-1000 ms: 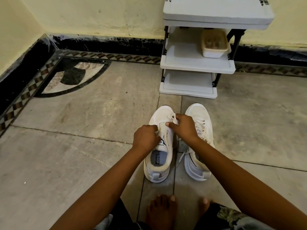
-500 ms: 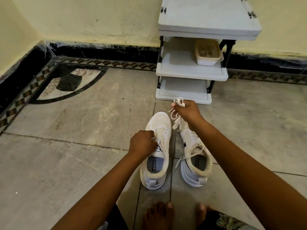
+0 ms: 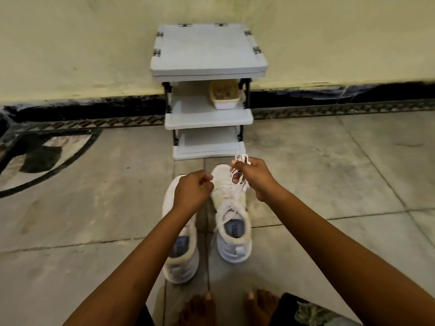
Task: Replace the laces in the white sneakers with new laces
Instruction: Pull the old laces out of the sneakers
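White sneakers (image 3: 226, 196) sit side by side on the floor (image 3: 94, 208) in the middle of my feed, toes pointing to the far wall (image 3: 82, 43). The left sneaker (image 3: 182, 264) is partly covered by the forearm that crosses it; I can see its heel and its open collar. The right sneaker (image 3: 235, 250) is a little farther off and carries its own slack lacing, which runs down over the tongue to the collar.

Over the toe of the right sneaker, the right hand (image 3: 256, 177) grips a bunched white lace (image 3: 242, 158), with loops sticking out above and below the curled fingers. The left hand (image 3: 191, 191) hangs above the toe of the left sneaker with its fingers curled in, and it seems to pinch a thin strand of that lace at its fingertips, though the strand is too fine for me to be certain.

Near the bottom edge I see the toes of two bare feet (image 3: 200, 307). Beyond the shoes, against the wall, stands a pale three-tier shelf rack (image 3: 208, 52), and a small tub (image 3: 224, 97) sits on its middle shelf. To the far left the floor has a dark curved inlay (image 3: 35, 158).
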Available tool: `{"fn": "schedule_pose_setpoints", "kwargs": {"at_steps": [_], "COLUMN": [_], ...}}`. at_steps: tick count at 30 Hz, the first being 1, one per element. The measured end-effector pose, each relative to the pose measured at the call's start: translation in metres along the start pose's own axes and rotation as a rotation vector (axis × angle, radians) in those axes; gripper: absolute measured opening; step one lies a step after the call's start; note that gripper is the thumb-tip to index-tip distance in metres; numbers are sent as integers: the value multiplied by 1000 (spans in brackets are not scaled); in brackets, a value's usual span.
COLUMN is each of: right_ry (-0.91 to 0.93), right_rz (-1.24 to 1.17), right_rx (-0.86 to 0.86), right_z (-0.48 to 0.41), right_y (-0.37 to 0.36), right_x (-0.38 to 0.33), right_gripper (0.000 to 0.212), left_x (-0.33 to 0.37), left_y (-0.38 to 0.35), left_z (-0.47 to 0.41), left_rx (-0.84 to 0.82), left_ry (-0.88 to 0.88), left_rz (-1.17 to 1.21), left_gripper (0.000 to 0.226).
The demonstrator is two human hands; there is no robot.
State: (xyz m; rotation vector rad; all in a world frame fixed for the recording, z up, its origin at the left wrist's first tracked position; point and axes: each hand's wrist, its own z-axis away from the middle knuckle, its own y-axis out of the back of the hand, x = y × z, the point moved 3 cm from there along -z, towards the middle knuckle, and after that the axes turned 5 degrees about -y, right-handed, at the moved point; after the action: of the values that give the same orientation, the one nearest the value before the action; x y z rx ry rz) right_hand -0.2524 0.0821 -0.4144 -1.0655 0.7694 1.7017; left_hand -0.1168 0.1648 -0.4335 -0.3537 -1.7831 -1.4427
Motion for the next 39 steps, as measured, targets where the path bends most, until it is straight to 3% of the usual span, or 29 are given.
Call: {"fn": "schedule_pose_setpoints", "kwargs": {"at_steps": [5, 12, 26, 31, 35, 39], "right_ry": [13, 24, 20, 41, 98, 198], "right_rz": [0, 121, 718, 735, 670, 637], "right_rx": [177, 291, 251, 274, 326, 255], "right_z": [8, -17, -73, -71, -61, -40], "right_y": [90, 148, 157, 161, 156, 124], "right_x": [5, 41, 102, 96, 83, 71], "right_gripper": [12, 22, 18, 32, 27, 23], "left_x": [64, 85, 50, 50, 49, 45], "left_y": [-53, -87, -111, -101, -84, -53], "left_z": [-10, -14, -29, -24, -17, -3], "left_rx": [-81, -157, -251, -173, -153, -103], "left_ry": [-124, -160, -153, -192, -188, -169], "left_rz": [45, 23, -90, -89, -97, -105], "left_gripper": [19, 19, 21, 20, 20, 18]}}
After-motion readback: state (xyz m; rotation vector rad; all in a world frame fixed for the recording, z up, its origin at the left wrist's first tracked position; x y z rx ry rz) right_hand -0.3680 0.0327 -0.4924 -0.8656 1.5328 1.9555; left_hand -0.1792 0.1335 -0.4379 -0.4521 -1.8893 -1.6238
